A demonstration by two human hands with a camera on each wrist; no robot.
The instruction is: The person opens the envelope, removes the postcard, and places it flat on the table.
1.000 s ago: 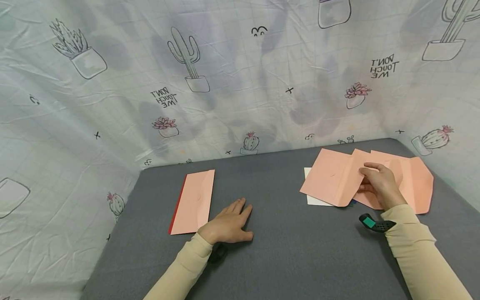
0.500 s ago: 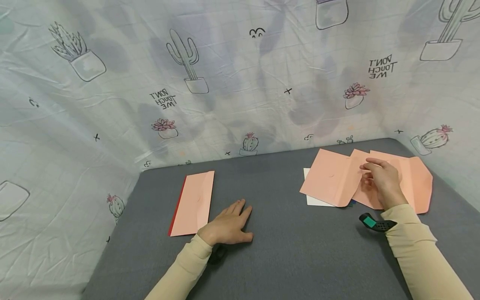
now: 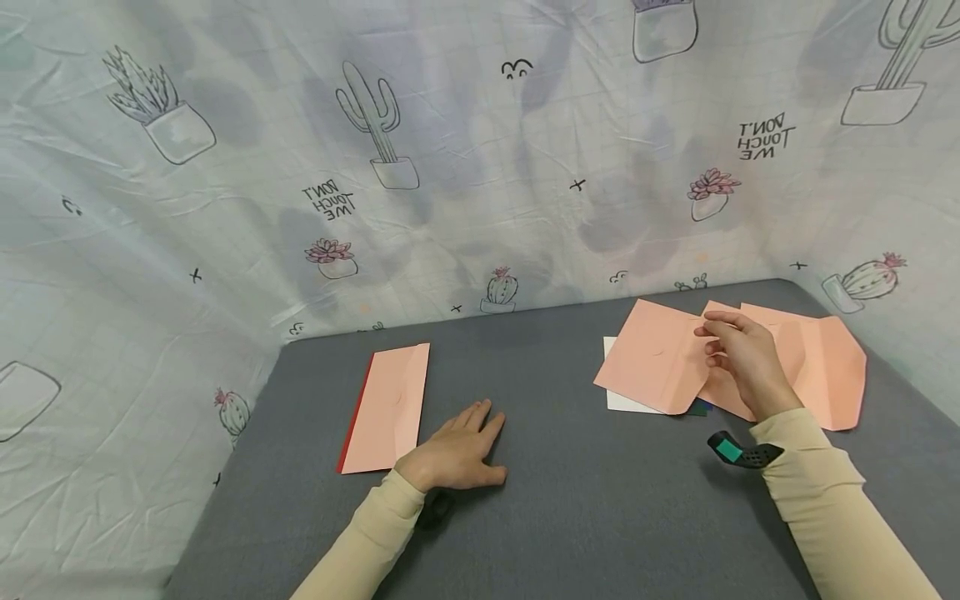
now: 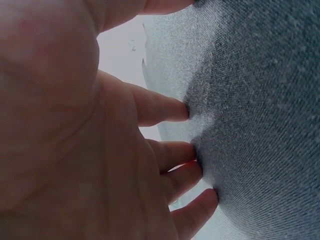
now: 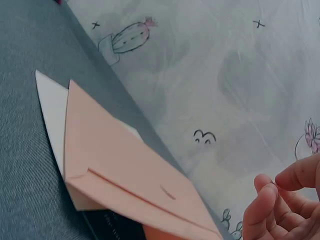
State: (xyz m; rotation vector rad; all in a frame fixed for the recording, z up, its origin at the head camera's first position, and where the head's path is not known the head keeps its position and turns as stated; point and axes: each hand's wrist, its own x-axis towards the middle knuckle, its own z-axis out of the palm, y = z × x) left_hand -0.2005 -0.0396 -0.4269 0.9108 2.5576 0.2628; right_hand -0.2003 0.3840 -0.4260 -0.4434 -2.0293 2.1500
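Note:
My left hand [image 3: 453,454] lies palm down with spread fingers, its fingertips [image 4: 175,110] touching the grey tabletop. Just left of it sits a pink envelope [image 3: 382,408] with a red strip showing along its left edge. Over on the right, my right hand [image 3: 742,358] hovers above several overlapping pink envelopes, fingers loosely bent and nothing between them. The leftmost of these, a pink envelope with its flap unfolded [image 3: 648,354], covers most of a white sheet [image 3: 626,402]. Under its flap, a dark printed piece [image 5: 112,225] peeks out in the right wrist view.
Another pink envelope [image 3: 843,375] with an opened flap reaches toward the table's right edge. A white curtain printed with cacti [image 3: 465,167] hangs behind and beside the grey table [image 3: 570,517]. A black band with a green patch [image 3: 738,452] is on the right wrist.
My right hand has come away from the envelope's flap and moved slightly left and up. The leftmost envelope and white sheet have shifted a little left. My left hand stays put.

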